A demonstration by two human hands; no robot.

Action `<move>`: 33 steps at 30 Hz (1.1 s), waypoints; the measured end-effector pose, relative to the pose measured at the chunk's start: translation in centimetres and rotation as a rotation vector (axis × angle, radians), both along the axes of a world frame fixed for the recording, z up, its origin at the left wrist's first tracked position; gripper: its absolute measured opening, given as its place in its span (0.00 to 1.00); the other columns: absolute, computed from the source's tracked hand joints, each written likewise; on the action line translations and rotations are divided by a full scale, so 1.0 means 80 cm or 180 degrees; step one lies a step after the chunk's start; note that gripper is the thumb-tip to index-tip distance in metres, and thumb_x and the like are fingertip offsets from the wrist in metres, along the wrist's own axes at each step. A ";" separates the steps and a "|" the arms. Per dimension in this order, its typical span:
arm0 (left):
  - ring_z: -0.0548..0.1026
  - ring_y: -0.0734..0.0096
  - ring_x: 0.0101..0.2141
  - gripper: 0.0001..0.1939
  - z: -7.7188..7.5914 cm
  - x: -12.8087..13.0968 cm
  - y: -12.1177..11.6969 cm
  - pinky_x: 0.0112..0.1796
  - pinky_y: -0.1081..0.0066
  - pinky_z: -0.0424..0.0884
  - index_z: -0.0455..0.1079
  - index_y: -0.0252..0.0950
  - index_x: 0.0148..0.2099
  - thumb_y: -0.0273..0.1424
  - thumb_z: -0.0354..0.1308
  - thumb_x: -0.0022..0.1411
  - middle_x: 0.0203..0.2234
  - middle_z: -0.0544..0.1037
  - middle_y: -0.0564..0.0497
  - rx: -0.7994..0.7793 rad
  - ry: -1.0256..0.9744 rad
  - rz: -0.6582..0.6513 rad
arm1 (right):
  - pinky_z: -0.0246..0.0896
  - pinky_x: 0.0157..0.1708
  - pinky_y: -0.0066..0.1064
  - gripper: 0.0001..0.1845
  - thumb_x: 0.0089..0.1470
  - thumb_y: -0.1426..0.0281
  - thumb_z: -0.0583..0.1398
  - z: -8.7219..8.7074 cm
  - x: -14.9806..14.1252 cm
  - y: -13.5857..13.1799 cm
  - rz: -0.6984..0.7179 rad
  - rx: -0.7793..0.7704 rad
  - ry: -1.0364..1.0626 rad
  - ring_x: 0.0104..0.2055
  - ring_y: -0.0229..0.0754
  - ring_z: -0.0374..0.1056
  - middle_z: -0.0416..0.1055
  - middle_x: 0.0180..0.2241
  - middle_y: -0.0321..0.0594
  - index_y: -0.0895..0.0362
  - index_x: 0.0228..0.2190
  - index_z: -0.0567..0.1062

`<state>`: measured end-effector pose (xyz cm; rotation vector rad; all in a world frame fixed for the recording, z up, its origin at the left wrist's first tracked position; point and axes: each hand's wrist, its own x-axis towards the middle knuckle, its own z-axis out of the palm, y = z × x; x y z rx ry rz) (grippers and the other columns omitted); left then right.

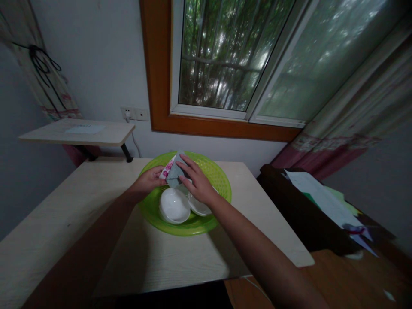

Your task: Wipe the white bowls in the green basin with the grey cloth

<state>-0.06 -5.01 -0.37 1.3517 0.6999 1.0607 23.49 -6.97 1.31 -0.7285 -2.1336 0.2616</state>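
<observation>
A round green basket (219,182) sits on a pale wooden table (80,206). Two white bowls (174,206) lie in it, side by side near its front. Above the basket my left hand (148,180) grips a folded cloth (174,171), grey on top with a pink floral patch at its left edge. My right hand (196,182) lies over the cloth's right side with its fingers stretched along it, pressing it against the left hand. The cloth hides part of the basket's middle.
A small raised shelf (77,132) with a sheet of paper stands at the back left. A dark table (309,214) with papers is to the right. A window and curtains are behind. A wall socket with a cable is near the shelf.
</observation>
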 end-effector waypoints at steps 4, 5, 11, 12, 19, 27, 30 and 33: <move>0.80 0.64 0.33 0.19 0.000 -0.002 -0.001 0.36 0.68 0.75 0.76 0.34 0.43 0.30 0.75 0.48 0.34 0.83 0.48 -0.0060 0.0071 -0.0015 | 0.45 0.72 0.47 0.29 0.71 0.58 0.53 -0.011 0.002 0.013 -0.0120 -0.0337 0.0291 0.74 0.45 0.49 0.52 0.72 0.43 0.48 0.68 0.59; 0.81 0.64 0.33 0.20 0.000 -0.002 -0.001 0.36 0.68 0.76 0.76 0.34 0.44 0.30 0.75 0.48 0.35 0.83 0.48 -0.0103 0.0066 -0.0009 | 0.45 0.72 0.47 0.29 0.70 0.57 0.53 -0.015 0.004 0.017 -0.0170 -0.0422 0.0384 0.73 0.45 0.50 0.54 0.71 0.44 0.48 0.68 0.59; 0.81 0.63 0.35 0.21 -0.001 -0.005 -0.003 0.38 0.68 0.76 0.77 0.34 0.44 0.29 0.75 0.47 0.37 0.84 0.45 -0.0183 -0.0186 0.0080 | 0.57 0.67 0.49 0.31 0.68 0.48 0.52 -0.032 0.009 0.032 -0.0485 -0.1391 0.0880 0.65 0.50 0.65 0.69 0.63 0.48 0.53 0.62 0.69; 0.81 0.63 0.34 0.21 -0.001 -0.005 -0.004 0.38 0.67 0.76 0.77 0.34 0.45 0.28 0.75 0.47 0.38 0.84 0.45 -0.0181 -0.0277 0.0093 | 0.59 0.65 0.49 0.30 0.68 0.48 0.52 -0.033 0.009 0.032 -0.0486 -0.1477 0.0910 0.64 0.50 0.67 0.70 0.62 0.47 0.52 0.61 0.71; 0.82 0.64 0.33 0.23 0.002 -0.005 -0.005 0.39 0.66 0.78 0.74 0.34 0.48 0.26 0.73 0.49 0.37 0.84 0.45 -0.0253 -0.0746 0.0175 | 0.68 0.57 0.46 0.27 0.68 0.49 0.52 -0.038 0.007 0.030 -0.0280 -0.1744 0.0971 0.55 0.47 0.73 0.75 0.57 0.45 0.51 0.58 0.73; 0.82 0.58 0.42 0.27 -0.001 -0.009 0.000 0.49 0.58 0.78 0.70 0.35 0.54 0.27 0.72 0.52 0.43 0.83 0.43 -0.0309 -0.1030 0.0312 | 0.73 0.48 0.41 0.23 0.65 0.56 0.58 -0.038 0.004 0.030 -0.0180 -0.1809 0.0889 0.46 0.45 0.76 0.75 0.53 0.47 0.54 0.56 0.71; 0.81 0.58 0.46 0.27 -0.001 -0.013 0.004 0.51 0.60 0.77 0.71 0.34 0.54 0.26 0.71 0.53 0.46 0.82 0.41 -0.0295 -0.1090 0.0455 | 0.73 0.46 0.39 0.25 0.61 0.60 0.62 -0.041 0.004 0.031 -0.0148 -0.1695 0.0719 0.45 0.45 0.75 0.75 0.52 0.48 0.56 0.57 0.69; 0.79 0.55 0.51 0.26 0.000 -0.016 0.008 0.53 0.59 0.76 0.71 0.33 0.55 0.27 0.70 0.55 0.50 0.80 0.39 -0.0262 -0.1162 0.0527 | 0.72 0.48 0.39 0.22 0.62 0.65 0.60 -0.044 0.006 0.034 -0.0171 -0.1487 0.0526 0.46 0.44 0.75 0.76 0.52 0.46 0.55 0.56 0.70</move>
